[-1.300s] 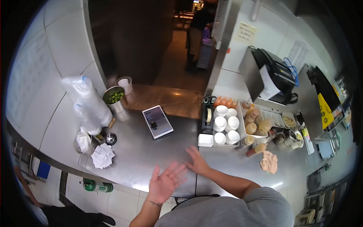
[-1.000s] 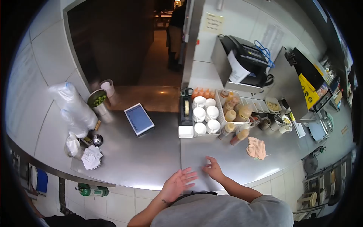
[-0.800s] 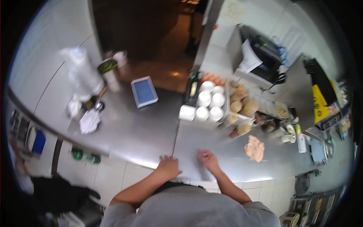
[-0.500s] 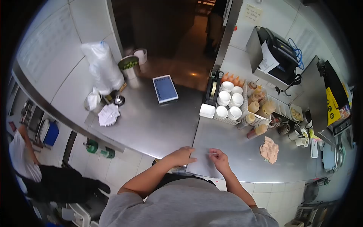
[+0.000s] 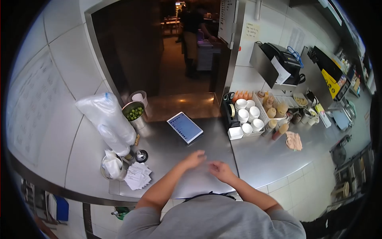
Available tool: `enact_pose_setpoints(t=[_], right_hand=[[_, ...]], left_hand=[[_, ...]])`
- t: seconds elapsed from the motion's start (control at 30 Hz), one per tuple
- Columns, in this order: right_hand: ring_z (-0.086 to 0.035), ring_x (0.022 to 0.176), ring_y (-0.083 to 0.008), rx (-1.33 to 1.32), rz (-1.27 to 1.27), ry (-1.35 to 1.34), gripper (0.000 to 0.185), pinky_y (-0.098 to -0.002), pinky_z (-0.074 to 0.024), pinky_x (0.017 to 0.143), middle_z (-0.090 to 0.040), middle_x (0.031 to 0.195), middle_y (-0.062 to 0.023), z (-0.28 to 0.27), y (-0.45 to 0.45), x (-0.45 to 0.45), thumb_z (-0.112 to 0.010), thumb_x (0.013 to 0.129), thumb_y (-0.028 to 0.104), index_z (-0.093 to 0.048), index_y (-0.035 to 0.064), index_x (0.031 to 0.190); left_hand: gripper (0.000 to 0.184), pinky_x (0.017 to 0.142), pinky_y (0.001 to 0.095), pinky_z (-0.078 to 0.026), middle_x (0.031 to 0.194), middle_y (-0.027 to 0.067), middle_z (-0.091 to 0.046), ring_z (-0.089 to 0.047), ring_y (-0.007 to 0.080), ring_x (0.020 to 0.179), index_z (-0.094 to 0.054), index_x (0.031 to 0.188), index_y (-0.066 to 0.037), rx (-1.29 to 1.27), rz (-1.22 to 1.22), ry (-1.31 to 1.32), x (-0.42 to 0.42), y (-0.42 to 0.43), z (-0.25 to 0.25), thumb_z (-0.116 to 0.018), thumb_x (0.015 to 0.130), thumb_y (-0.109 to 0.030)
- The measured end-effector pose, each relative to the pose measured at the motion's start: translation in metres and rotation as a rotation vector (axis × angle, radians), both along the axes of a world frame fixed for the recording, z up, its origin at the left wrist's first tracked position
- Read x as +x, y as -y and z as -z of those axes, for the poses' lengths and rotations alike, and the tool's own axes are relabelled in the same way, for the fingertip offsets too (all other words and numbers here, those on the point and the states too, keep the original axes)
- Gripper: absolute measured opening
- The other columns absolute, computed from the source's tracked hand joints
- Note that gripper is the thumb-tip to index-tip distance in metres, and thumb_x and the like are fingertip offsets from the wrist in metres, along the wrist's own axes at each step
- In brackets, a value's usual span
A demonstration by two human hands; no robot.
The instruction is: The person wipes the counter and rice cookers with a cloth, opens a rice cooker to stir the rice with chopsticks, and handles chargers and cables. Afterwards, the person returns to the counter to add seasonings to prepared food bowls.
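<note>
Both of my hands are held over the steel counter point(image 5: 165, 157), a short distance apart. My left hand point(image 5: 195, 159) has its fingers stretched out, slightly blurred, and I see nothing in it. My right hand point(image 5: 221, 171) has its fingers bent toward the left one; motion smears their tips, so whether they pinch anything is unclear. Beyond my hands lies a tablet point(image 5: 185, 127) with a lit screen, tilted on the counter. Left of my left hand are loose paper slips point(image 5: 137, 175) and a dark round-topped item point(image 5: 141, 155).
A plastic-wrapped stack point(image 5: 109, 119), a metal pot of green limes point(image 5: 135, 114) and a bucket point(image 5: 109, 167) stand left. To the right are white cups point(image 5: 248, 115), sauce bottles point(image 5: 281, 130), a pink cloth point(image 5: 293, 141) and a printer point(image 5: 280, 59). A person point(image 5: 190, 40) stands beyond the opening.
The view has swung left and up, showing more of the opening. My hands have moved from the counter's front edge to farther over it, nearer the tablet.
</note>
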State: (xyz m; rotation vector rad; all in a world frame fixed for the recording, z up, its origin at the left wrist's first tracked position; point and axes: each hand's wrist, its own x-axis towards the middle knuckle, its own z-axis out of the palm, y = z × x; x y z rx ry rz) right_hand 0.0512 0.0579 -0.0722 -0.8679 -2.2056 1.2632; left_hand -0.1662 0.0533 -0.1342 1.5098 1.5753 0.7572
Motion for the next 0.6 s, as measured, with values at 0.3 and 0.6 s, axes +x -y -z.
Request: enact_pose_setpoints(t=[0.3, 0.6], right_hand=[[-0.038, 0.129, -0.0317, 0.272, -0.784, -0.325, 0.049, -0.0465, -0.0259, 0.109, -0.046, 0.136, -0.0136, -0.121, 0.092, -0.15, -0.048, 0.093, 0.042, -0.046, 0.0147, 0.134], [-0.028, 0.136, -0.0335, 0.774, -0.022, 0.233, 0.046, -0.0511, -0.0092, 0.111, -0.038, 0.143, -0.0121, -0.044, -0.01, -0.116, -0.039, 0.096, 0.038, -0.045, 0.0153, 0.136]], left_hand=[[0.036, 0.077, 0.0365, -0.046, 0.109, 0.0121, -0.061, -0.06, 0.0225, 0.092, -0.047, 0.122, -0.011, -0.192, -0.994, 1.334, -0.066, -0.136, -0.019, -0.047, 0.092, -0.031], [0.029, 0.081, 0.0388, -0.048, 0.106, 0.0106, -0.062, -0.06, 0.0244, 0.091, -0.051, 0.114, -0.01, -0.286, -0.573, 1.608, 0.006, -0.131, 0.005, -0.05, 0.091, -0.028]])
